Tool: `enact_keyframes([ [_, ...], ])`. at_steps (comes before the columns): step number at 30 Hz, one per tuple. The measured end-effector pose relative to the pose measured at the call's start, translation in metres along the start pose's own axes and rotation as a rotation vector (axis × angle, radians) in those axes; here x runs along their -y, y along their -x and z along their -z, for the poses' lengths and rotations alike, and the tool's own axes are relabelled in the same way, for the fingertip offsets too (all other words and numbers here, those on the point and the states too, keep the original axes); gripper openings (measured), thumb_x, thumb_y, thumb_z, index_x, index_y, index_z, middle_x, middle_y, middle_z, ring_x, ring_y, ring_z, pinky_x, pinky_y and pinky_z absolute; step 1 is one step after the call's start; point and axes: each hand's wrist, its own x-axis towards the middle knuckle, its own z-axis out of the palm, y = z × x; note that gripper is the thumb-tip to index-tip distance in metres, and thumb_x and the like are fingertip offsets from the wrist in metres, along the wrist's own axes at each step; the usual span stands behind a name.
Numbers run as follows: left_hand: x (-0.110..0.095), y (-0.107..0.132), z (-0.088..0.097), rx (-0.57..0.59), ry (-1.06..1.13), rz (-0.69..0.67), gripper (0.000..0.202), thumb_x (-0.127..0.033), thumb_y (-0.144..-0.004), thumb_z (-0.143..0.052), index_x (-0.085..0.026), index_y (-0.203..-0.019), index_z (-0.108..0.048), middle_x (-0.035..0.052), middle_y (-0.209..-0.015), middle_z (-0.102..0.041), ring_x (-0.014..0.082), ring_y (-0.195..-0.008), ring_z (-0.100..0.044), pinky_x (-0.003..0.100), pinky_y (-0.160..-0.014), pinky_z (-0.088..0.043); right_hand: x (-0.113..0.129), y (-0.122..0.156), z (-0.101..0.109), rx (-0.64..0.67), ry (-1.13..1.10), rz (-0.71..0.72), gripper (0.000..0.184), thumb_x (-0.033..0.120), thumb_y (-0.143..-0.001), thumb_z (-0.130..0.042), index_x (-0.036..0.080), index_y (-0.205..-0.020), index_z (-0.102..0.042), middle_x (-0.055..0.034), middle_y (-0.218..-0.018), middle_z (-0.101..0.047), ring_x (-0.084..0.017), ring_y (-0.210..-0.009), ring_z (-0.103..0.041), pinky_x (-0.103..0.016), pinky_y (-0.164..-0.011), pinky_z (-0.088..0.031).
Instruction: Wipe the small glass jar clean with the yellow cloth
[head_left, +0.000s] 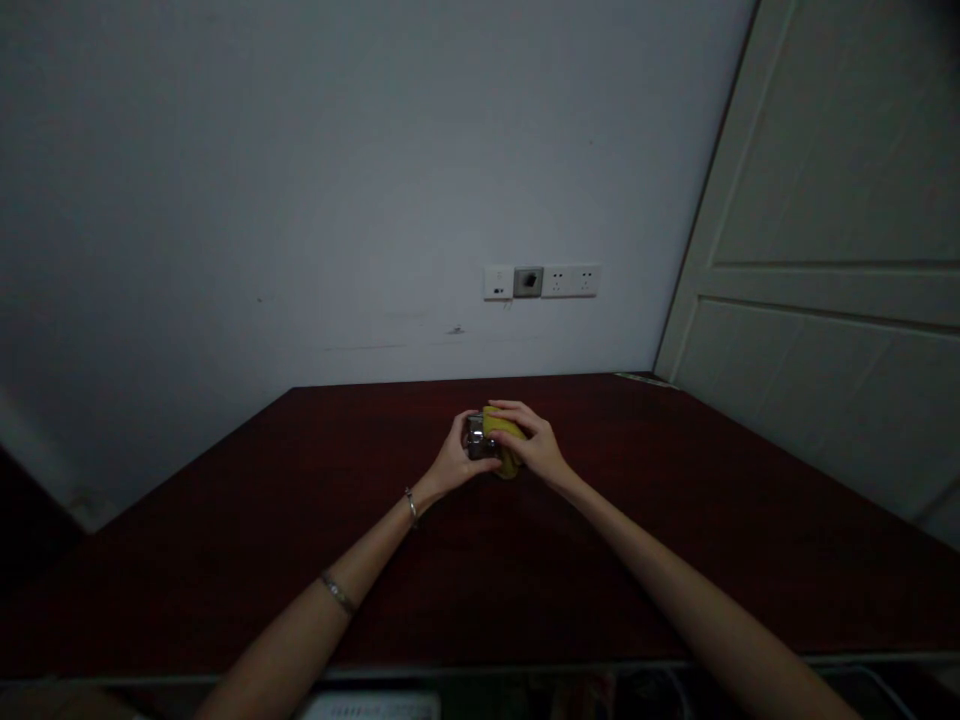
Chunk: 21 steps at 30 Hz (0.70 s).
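Our fingers curl tight: the left hand (452, 462) grips a small shiny metal object (475, 440), blocky in shape, while the right hand (534, 442) presses a soft, crumpled yellow cloth (504, 436) against it. Both sit mid-table, above the smooth dark red-brown wooden table (675, 520).

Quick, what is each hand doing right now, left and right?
Left hand: closed around a small shiny metal object.
Right hand: closed on a yellow cloth, pressed against that object.
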Motion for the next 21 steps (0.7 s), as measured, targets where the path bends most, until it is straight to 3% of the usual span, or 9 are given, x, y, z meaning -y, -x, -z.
enact_keyframes([
  [7,-0.004,0.002,-0.003,0.064,-0.043,-0.008,0.080,-0.024,-0.055,-0.080,-0.021,-0.120,-0.033,0.0104,-0.121,-0.047,0.0263,-0.110,-0.052,0.044,-0.096,-0.040,-0.014,-0.004,0.002,-0.088,-0.015,-0.202,0.026,0.035,-0.075,-0.064,0.021,-0.097,-0.070,-0.0085,-0.105,-0.068,-0.022,-0.099,-0.062,-0.039,-0.092,-0.046],
  [16,0.004,-0.002,0.002,0.011,-0.010,0.004,0.081,-0.026,-0.054,-0.081,-0.020,-0.119,-0.032,0.0099,-0.118,-0.049,0.0259,-0.107,-0.053,0.043,-0.093,-0.042,0.002,0.001,0.000,0.016,0.043,-0.029,0.024,0.031,-0.074,-0.066,0.028,-0.098,-0.070,-0.0060,-0.116,-0.063,-0.022,-0.107,-0.058,-0.040,-0.096,-0.043],
  [21,-0.002,0.000,-0.003,0.039,-0.011,0.018,0.081,-0.027,-0.053,-0.081,-0.021,-0.119,-0.033,0.0095,-0.118,-0.049,0.0255,-0.106,-0.054,0.043,-0.093,-0.043,-0.006,-0.004,0.001,-0.060,-0.043,-0.167,0.027,0.037,-0.072,-0.067,0.023,-0.096,-0.071,-0.0063,-0.109,-0.067,-0.023,-0.105,-0.060,-0.040,-0.097,-0.043],
])
